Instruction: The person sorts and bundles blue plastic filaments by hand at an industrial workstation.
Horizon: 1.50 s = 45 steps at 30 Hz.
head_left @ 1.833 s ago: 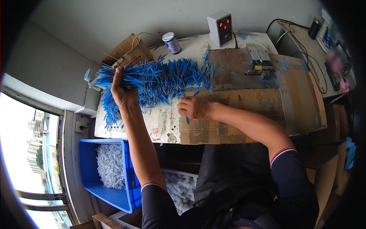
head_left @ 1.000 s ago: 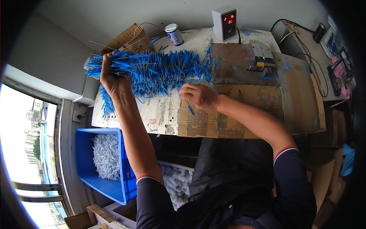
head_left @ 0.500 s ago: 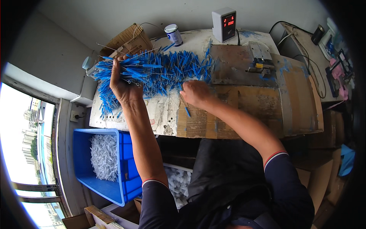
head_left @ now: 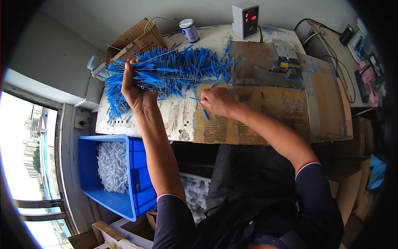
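My left hand (head_left: 139,93) is wrapped around a thick bunch of small wire brushes (head_left: 151,74) with blue bristles. Some thin wire ends with loops poke out near its palm. Beneath and behind the bunch, many more such brushes form a long pile (head_left: 199,64) on the worktable. To the right, just in front of the pile, my right hand (head_left: 219,101) is closed in a pinch above the cardboard. One blue brush (head_left: 194,99) sticks out to the left of its fingertips. Another blue brush (head_left: 205,115) lies just below that hand; its far end is hidden.
A metal fixture (head_left: 285,58) and a box with a red display (head_left: 245,20) stand at the back right. Taped cardboard (head_left: 269,112) covers the table's front. Behind are a can (head_left: 189,31) and a carton (head_left: 141,41). A blue bin (head_left: 137,178) holds whitish pieces.
My right hand has drawn slightly back to the right, away from the pile, and a blue brush now shows at its fingertips. My left hand keeps its bunch almost in place.
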{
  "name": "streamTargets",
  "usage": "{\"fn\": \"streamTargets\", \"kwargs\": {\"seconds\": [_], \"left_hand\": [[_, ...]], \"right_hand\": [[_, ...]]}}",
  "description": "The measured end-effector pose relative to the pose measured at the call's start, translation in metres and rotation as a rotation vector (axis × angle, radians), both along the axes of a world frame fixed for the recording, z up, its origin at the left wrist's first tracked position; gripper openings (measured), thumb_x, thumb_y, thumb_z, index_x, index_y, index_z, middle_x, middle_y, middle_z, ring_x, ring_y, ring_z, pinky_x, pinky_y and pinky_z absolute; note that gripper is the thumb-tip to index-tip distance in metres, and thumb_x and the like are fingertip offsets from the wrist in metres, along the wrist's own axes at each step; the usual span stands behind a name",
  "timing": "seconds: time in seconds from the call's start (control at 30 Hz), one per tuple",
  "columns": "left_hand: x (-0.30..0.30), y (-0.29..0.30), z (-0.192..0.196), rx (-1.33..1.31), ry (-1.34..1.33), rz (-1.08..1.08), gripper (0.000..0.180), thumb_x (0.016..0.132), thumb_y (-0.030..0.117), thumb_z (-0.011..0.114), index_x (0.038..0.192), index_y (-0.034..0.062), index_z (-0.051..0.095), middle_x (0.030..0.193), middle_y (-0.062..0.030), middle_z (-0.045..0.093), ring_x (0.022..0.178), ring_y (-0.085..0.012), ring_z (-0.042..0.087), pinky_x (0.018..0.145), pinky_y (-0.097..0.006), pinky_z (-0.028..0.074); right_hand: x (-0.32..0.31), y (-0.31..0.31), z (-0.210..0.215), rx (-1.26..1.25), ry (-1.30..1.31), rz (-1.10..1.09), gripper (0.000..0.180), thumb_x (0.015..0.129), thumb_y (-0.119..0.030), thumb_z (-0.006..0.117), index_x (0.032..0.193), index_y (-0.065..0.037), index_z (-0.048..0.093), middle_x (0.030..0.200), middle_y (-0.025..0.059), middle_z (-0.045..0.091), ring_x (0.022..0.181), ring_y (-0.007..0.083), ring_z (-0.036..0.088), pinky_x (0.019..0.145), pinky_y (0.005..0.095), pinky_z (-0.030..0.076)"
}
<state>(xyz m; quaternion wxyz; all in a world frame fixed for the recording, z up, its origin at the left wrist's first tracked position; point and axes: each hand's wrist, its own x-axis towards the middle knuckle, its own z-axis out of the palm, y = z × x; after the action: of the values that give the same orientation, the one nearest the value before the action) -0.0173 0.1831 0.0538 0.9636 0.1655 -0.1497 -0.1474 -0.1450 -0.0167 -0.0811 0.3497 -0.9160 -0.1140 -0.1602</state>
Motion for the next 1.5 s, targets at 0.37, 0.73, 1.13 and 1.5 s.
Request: {"fn": "streamTargets", "kwargs": {"seconds": [0.37, 0.73, 1.13, 1.5], "left_hand": [[-0.005, -0.002, -0.010, -0.014, 0.016, -0.041, 0.017, 0.093, 0.003, 0.068, 0.110, 0.0013, 0.066, 0.101, -0.0104, 0.071, 0.098, -0.0238, 0.069, 0.095, -0.041, 0.057], [-0.007, -0.003, -0.010, -0.059, 0.033, -0.057, 0.014, 0.095, 0.006, 0.068, 0.107, 0.0013, 0.065, 0.102, -0.0103, 0.071, 0.098, -0.0228, 0.069, 0.095, -0.041, 0.057], [-0.015, -0.089, -0.048, -0.130, 0.148, -0.181, 0.024, 0.094, 0.010, 0.071, 0.114, 0.0004, 0.061, 0.102, -0.0104, 0.070, 0.095, -0.0221, 0.068, 0.092, -0.041, 0.056], [-0.033, -0.200, -0.089, -0.359, 0.252, -0.503, 0.023, 0.092, 0.008, 0.073, 0.111, 0.0002, 0.063, 0.103, -0.0115, 0.069, 0.101, -0.0230, 0.064, 0.093, -0.040, 0.054]], "right_hand": [[0.019, -0.001, 0.001, -0.512, -0.122, 0.383, 0.004, 0.080, -0.007, 0.064, 0.077, -0.005, 0.063, 0.092, 0.0099, 0.060, 0.098, 0.0277, 0.060, 0.076, 0.0402, 0.056], [-0.010, -0.002, 0.004, -0.489, -0.504, 0.359, 0.011, 0.083, -0.007, 0.060, 0.094, -0.004, 0.060, 0.092, 0.0080, 0.059, 0.096, 0.0246, 0.061, 0.072, 0.0368, 0.053], [-0.086, -0.055, 0.012, 1.513, -0.170, -0.209, 0.011, 0.100, -0.003, 0.059, 0.110, 0.001, 0.060, 0.095, 0.0050, 0.063, 0.084, 0.0120, 0.062, 0.079, 0.0316, 0.057], [-0.120, -0.097, -0.025, 1.411, -0.247, -0.394, 0.018, 0.101, -0.009, 0.061, 0.116, -0.001, 0.063, 0.090, 0.0006, 0.061, 0.070, 0.0065, 0.054, 0.060, 0.0231, 0.044]]}}
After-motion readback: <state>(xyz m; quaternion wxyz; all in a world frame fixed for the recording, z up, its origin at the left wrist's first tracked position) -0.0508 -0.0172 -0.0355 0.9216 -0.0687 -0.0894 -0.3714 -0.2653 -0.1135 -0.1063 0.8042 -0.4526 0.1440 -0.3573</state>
